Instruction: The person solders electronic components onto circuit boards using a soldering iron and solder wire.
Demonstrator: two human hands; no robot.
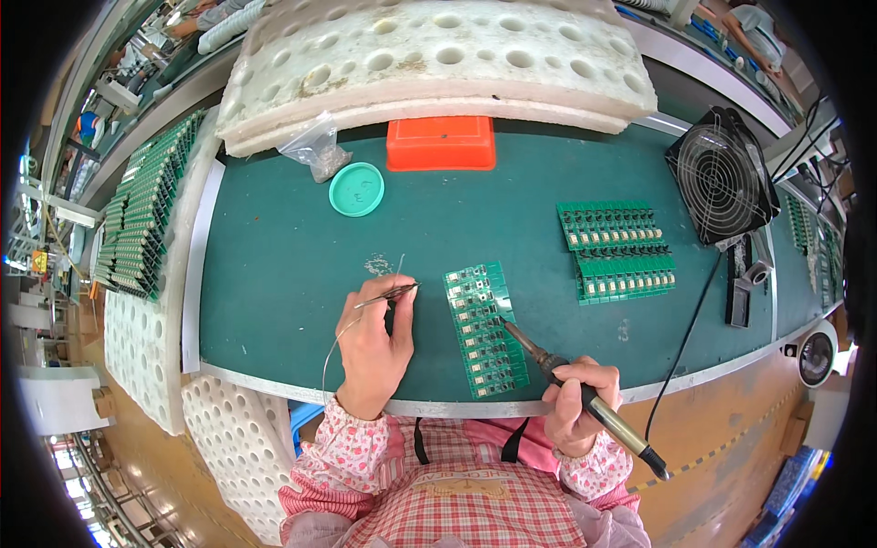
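My right hand (581, 402) is closed round a soldering iron (604, 416), slanting down to the left. Its tip meets the middle of a green circuit board panel (484, 342), which lies lengthwise away from me on the mat with rows of small white and black parts. Left of the panel, my left hand (376, 342) is raised and closed, fingertips pinching a thin solder wire (332, 352) whose tail hangs beside the wrist. A slim dark metal piece also shows between those fingers; its kind is unclear. The left hand is apart from the panel.
Two stacked board panels (621, 260) lie to the right, near a black fan (723, 178) and an iron stand (744, 283). Behind are an orange tray (440, 146), a turquoise lid (356, 189), a bag of parts (320, 155) and white foam (438, 78). More boards (151, 210) stand left.
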